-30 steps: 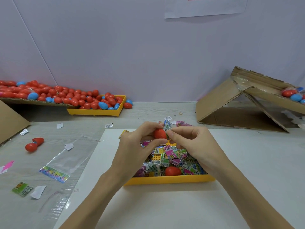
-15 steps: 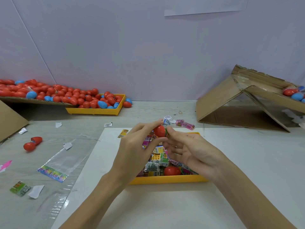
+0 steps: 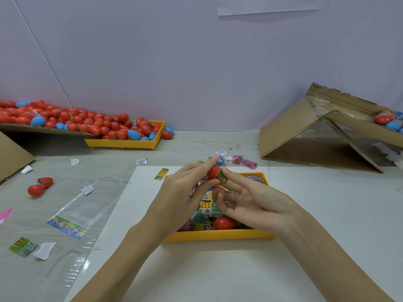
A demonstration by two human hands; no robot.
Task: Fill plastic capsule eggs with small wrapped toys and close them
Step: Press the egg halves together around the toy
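Red egg half (image 3: 213, 172) sits pinched in the left hand (image 3: 185, 192), held up over the 12 o'clock end of the yellow tray (image 3: 218, 235), so that grip is closed on it. Right hand (image 3: 250, 201) has a fingertip pushing a green wrapped toy (image 3: 222, 178) into the open side, the other fingers loose and spread, nothing really clasped. Looks to me like the stuffing step, with the toy only partly in. Next it probably needs a firmer poke to seat it, then the other half pressed on; can't tell where that half is. Another red egg (image 3: 224, 222) lies in the tray at 6 o'clock among the toys. Room-wise, the tabletop at 6 o'clock is bare white sheet, while the cardboard ramp (image 3: 305, 136) at 2 o'clock and egg pile (image 3: 87, 123) at 10 o'clock are well apart from the hands.
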